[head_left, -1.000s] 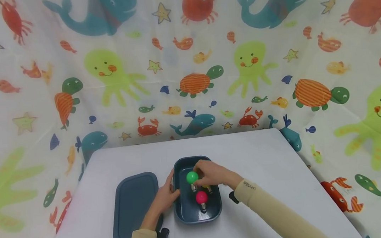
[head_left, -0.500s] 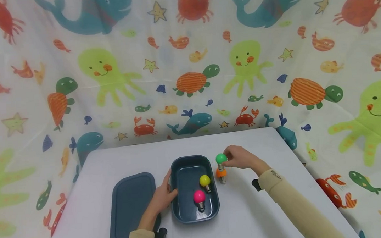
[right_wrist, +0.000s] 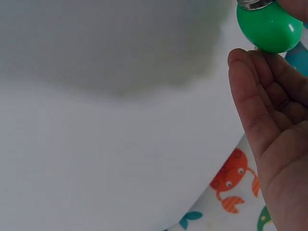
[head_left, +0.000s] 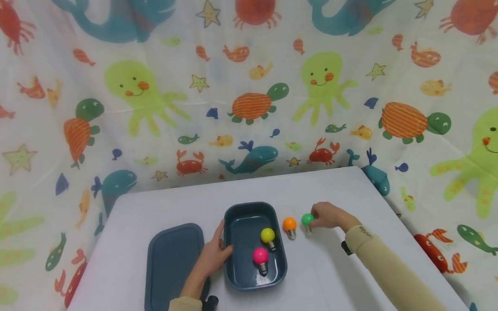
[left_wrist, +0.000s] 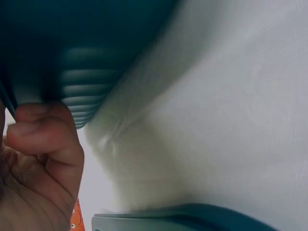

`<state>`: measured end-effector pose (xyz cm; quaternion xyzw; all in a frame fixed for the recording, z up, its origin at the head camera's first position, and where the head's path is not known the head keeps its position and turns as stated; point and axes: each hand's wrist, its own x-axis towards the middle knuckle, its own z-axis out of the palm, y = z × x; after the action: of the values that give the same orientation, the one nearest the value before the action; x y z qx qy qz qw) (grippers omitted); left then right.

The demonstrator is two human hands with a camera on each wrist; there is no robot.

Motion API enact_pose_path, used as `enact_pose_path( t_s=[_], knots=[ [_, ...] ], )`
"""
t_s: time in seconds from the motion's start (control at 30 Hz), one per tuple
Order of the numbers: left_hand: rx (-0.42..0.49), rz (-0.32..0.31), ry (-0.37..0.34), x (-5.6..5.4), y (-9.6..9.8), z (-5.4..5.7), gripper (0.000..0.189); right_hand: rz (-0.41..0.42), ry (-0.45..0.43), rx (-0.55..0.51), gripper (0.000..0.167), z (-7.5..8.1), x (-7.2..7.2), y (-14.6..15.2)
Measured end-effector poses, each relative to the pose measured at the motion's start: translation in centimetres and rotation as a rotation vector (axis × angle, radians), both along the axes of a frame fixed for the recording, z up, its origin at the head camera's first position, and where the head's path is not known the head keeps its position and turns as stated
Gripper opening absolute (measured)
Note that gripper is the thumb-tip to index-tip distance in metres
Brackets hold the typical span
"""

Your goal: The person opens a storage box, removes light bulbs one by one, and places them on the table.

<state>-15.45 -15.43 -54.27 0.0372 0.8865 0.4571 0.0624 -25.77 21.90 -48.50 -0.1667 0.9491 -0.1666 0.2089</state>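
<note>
While the left hand (head_left: 213, 254), its fingers bent, grips the left rim of the blue box (head_left: 242, 248), the right hand (head_left: 328, 214) pinches the green bulb (head_left: 307, 219) between barely parted fingers and thumb, right of the orange bulb (head_left: 289, 224) on the counter (head_left: 321, 273); inside the box, the pink bulb (head_left: 260, 255) lies nearer than the yellow bulb (head_left: 268, 235).

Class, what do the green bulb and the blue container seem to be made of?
Green bulb: glossy plastic or coated glass, judging by its bright highlight; its silvery, shiny base looks metal. Blue container: probably smooth, rigid plastic, given its even colour and soft sheen.
</note>
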Motion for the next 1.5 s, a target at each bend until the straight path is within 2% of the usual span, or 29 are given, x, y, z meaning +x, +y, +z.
enact_pose_path(
  t_s=[0.33, 0.93, 1.07, 1.27, 1.5],
  knots=[
    [-0.019, 0.009, -0.004, -0.1, 0.1, -0.1, 0.083, 0.003, -0.005, 0.021, 0.038, -0.9, -0.2, -0.1],
    [-0.009, 0.006, 0.012, -0.1, 0.3, 0.0, 0.083, -0.001, -0.027, 0.050, 0.040, -1.0, -0.5, -0.3],
    [-0.018, 0.009, 0.014, 0.0, 0.3, 0.0, 0.083, -0.001, -0.025, 0.053, 0.041, -0.5, -0.6, -0.3],
    [-0.015, 0.009, 0.010, 0.0, 0.3, 0.0, 0.083, -0.003, 0.026, 0.034, 0.046, 1.1, -1.2, -0.9],
    [-0.014, 0.008, 0.008, 0.1, 0.2, -0.1, 0.083, 0.047, 0.103, -0.095, 0.044, 2.7, -1.3, -2.9]
  ],
)
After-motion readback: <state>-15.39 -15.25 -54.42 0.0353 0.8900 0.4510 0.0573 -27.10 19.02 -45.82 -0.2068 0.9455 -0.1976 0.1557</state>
